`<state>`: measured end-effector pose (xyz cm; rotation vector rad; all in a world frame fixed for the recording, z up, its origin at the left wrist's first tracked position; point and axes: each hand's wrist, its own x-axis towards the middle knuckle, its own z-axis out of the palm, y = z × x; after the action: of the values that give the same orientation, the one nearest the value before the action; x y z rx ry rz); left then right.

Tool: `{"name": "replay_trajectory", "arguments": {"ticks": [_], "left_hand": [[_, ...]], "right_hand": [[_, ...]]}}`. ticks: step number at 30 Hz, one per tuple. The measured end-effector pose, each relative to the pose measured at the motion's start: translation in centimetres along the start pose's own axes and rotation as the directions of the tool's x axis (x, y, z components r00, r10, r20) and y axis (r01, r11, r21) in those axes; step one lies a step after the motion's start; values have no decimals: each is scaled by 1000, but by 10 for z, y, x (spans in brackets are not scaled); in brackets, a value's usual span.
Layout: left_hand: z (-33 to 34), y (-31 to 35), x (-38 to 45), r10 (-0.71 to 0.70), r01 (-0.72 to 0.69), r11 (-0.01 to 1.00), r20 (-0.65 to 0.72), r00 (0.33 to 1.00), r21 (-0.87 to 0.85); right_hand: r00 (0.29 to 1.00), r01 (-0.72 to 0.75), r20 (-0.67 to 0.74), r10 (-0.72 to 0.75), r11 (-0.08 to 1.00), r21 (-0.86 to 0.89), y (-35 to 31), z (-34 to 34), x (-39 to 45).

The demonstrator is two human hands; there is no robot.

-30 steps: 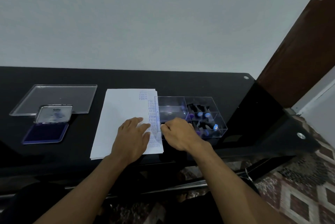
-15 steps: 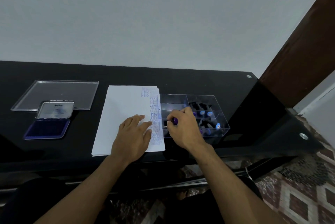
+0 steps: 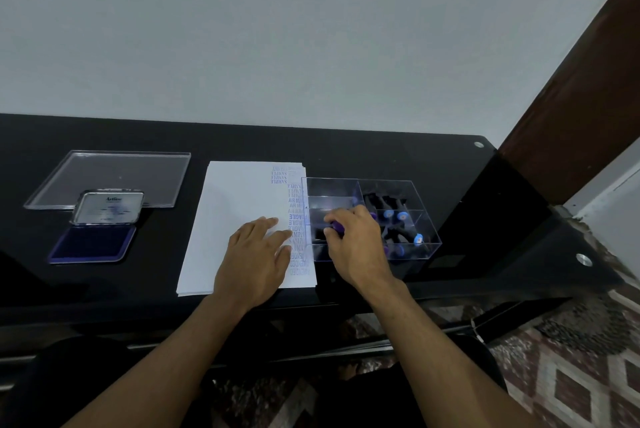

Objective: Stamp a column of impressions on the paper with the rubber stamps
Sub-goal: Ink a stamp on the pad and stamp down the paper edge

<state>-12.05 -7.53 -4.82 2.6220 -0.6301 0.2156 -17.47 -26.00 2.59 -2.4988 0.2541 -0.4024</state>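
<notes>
Left hand lies flat, fingers straight, pinning the white paper stack. Right hand pinches a small purple-handled rubber stamp over the clear plastic divided box, right of paper. Judged light, rigid; grip by the handle.

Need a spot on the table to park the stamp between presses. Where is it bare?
Bare black table runs behind the paper and clear box, and in a strip between the ink pad and the paper. It is crowded where the right hand holds a stamp at the box, beside the left hand on the paper.
</notes>
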Motion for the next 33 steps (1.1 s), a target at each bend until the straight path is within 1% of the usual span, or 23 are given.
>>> {"name": "replay_trajectory", "arguments": {"ticks": [3, 7, 11, 13, 15, 18, 22, 29, 33], "left_hand": [[-2, 0, 0, -9, 9, 1000, 22, 1000, -17], [-13, 4, 4, -30, 35, 996, 51, 998, -87], [-32, -3, 4, -64, 68, 992, 42, 997, -111], [-42, -13, 1, -82, 87, 990, 45, 996, -108], [-51, -25, -4, -111, 115, 990, 45, 993, -88], [-65, -49, -13, -159, 161, 986, 40, 986, -44], [-85, -81, -29, -202, 204, 979, 58, 978, -22], [-120, -140, -71, -301, 304, 952, -66, 951, 32], [-133, -171, -91, -361, 367, 929, -100, 927, 47]], "right_hand": [[1000, -5, 1, 5, 1000, -2, 0, -1, 0], [1000, -4, -24, 4, 1000, 8, -5, -3, 1], [992, 31, -122, -25, 999, 45, -20, -3, 2], [979, 61, -200, -46, 995, 73, -32, -1, 3], [969, 95, -239, -69, 991, 99, -46, 5, 4], [976, 126, -193, -103, 986, 111, -70, 19, 5], [989, 138, -74, -129, 983, 123, -103, 49, 5], [966, 239, 56, -252, 956, 172, -161, 102, 0], [941, 296, 108, -320, 935, 196, -189, 125, -2]]}}
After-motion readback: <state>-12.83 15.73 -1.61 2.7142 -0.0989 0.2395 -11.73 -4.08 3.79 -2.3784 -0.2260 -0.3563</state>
